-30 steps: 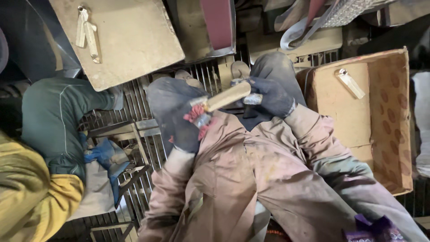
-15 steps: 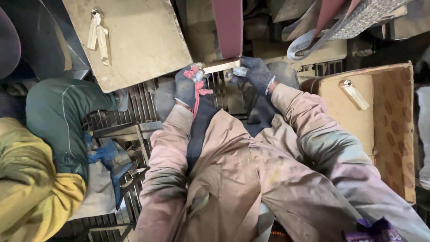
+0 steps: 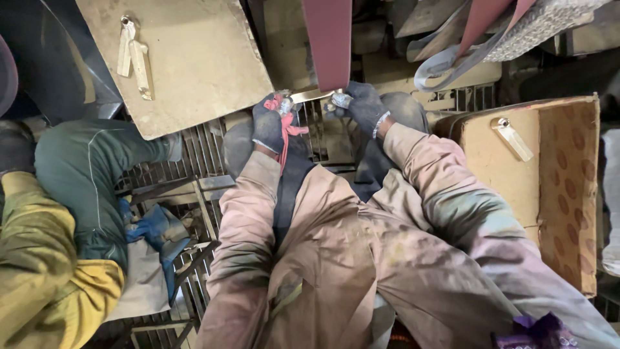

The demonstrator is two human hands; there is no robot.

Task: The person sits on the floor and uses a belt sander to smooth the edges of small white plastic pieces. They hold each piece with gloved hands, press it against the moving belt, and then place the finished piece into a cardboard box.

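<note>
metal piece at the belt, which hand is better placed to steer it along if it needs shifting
Probably the right hand: it pinches the metal piece's end right beside the red sanding belt. The left hand grips the far end, further from the belt.

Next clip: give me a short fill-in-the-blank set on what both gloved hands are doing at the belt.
1. The left hand and right hand together hold a flat metal ____ by its two ends.
2. Its middle meets a dark red sanding ____ that runs down from above.
3. Both hands wear dark ____.
4. A similar piece lies in the cardboard ____ on the person's right.

Missing words: piece; belt; gloves; box
</note>
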